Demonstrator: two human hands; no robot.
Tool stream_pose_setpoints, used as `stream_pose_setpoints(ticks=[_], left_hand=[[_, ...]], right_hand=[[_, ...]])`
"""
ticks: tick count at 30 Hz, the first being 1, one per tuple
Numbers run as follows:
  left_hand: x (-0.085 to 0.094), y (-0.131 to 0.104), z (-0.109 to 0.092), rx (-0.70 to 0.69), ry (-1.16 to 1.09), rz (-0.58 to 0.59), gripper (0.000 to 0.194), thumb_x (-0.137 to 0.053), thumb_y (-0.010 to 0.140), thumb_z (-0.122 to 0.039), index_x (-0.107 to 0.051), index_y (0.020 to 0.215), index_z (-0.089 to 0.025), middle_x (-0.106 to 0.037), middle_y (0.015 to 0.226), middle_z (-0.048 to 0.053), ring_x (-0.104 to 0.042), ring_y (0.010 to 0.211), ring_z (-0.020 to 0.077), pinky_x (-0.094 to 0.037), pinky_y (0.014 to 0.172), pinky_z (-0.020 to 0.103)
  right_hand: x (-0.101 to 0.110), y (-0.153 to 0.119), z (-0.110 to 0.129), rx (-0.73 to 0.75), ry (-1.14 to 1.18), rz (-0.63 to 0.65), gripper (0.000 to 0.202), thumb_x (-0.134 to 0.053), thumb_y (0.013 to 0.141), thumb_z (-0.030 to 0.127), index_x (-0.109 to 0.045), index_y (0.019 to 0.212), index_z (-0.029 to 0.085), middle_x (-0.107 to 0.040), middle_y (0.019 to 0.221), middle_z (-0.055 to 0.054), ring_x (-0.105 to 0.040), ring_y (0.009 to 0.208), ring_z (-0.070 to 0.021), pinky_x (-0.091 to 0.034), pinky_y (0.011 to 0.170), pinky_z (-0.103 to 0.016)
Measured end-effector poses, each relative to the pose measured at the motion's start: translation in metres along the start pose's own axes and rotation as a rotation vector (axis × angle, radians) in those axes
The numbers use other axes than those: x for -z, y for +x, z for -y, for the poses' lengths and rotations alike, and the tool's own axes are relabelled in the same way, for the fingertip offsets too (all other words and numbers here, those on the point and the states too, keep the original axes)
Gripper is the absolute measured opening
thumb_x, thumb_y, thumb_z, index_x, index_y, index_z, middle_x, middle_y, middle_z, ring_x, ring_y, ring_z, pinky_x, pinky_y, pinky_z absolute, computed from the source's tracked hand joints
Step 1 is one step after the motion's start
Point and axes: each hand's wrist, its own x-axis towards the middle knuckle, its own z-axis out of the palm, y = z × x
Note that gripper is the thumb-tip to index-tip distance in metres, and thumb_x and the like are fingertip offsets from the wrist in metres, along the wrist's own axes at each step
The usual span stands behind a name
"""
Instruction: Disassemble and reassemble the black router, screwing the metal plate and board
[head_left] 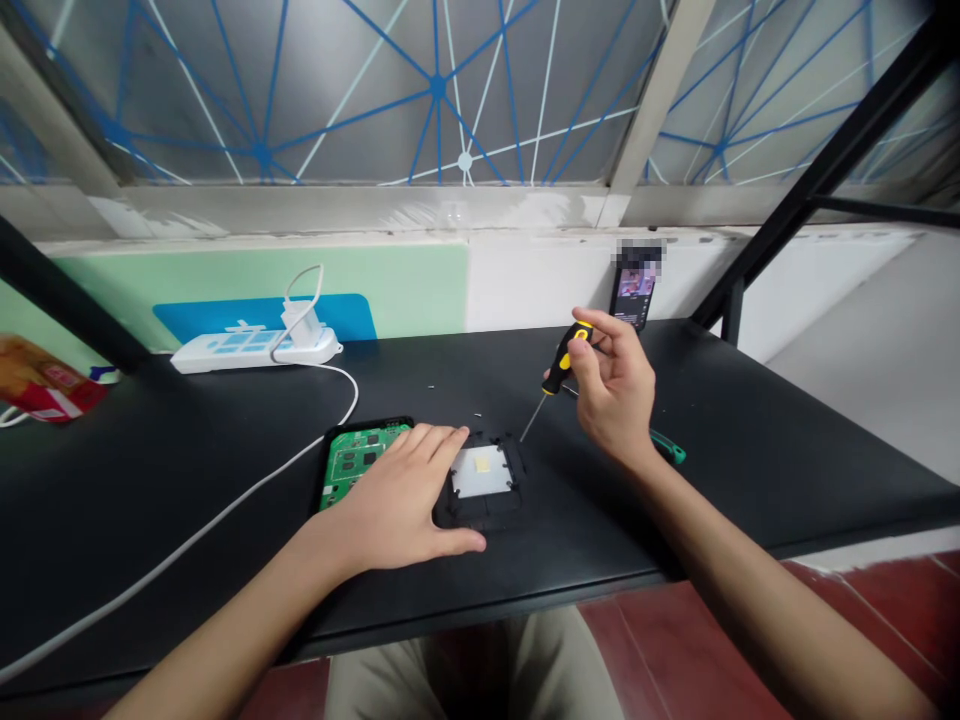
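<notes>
Forearms (750, 570) reach inward; my right hand (619, 395) grips the screwdriver (566, 358), my open left hand (397, 500) overlaps the black frame (491, 512); tool positioning apparently calls for steadiness.

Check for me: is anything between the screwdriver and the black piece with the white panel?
Nothing visible stands between the tip of the screwdriver in the right hand and the near side of the black piece; the left hand lies over its left edge.
</notes>
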Motion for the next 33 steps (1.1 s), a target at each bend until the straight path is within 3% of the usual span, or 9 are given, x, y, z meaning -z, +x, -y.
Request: stream_pose_setpoints(ticks=[5, 11, 18, 33], left_hand=[[0.000, 0.000, 0.000, -0.016, -0.018, -0.003, 0.100, -0.069, 0.078, -0.071, -0.035, 0.153, -0.014, -0.048, 0.149, 0.020, -0.044, 0.137, 0.0395, -0.036, 0.114, 0.055], [0.000, 0.000, 0.000, -0.020, -0.023, -0.010, 0.099, -0.068, 0.079, -0.069, -0.032, 0.154, -0.016, -0.048, 0.149, 0.017, -0.044, 0.137, 0.0378, -0.035, 0.114, 0.054], [0.001, 0.001, -0.002, -0.016, -0.008, 0.012, 0.100, -0.070, 0.079, -0.069, -0.034, 0.153, -0.012, -0.048, 0.149, 0.019, -0.043, 0.137, 0.0376, -0.035, 0.115, 0.052], [-0.001, 0.000, 0.001, -0.029, -0.017, -0.011, 0.099, -0.068, 0.079, -0.071, -0.034, 0.153, -0.016, -0.048, 0.149, 0.018, -0.045, 0.135, 0.0382, -0.035, 0.114, 0.054]], right_hand=[[-0.012, -0.009, 0.004, 0.106, -0.053, 0.026, 0.031, -0.058, 0.097, 0.038, -0.058, 0.126, 0.029, -0.046, 0.068, 0.005, -0.047, 0.053, -0.0118, -0.051, 0.057, -0.031], [-0.014, -0.010, 0.007, 0.179, -0.116, 0.064, 0.029, -0.059, 0.096, 0.036, -0.060, 0.125, 0.029, -0.062, 0.088, 0.000, -0.056, 0.060, -0.0113, -0.055, 0.065, -0.033], [-0.015, -0.010, 0.009, 0.217, -0.076, 0.074, 0.031, -0.060, 0.096, 0.027, -0.060, 0.127, 0.033, -0.063, 0.095, 0.001, -0.060, 0.064, -0.0093, -0.054, 0.065, -0.030], [-0.014, -0.010, 0.008, 0.201, -0.100, 0.079, 0.031, -0.060, 0.096, 0.033, -0.060, 0.127, 0.032, -0.065, 0.095, -0.002, -0.062, 0.063, -0.0125, -0.056, 0.061, -0.032]])
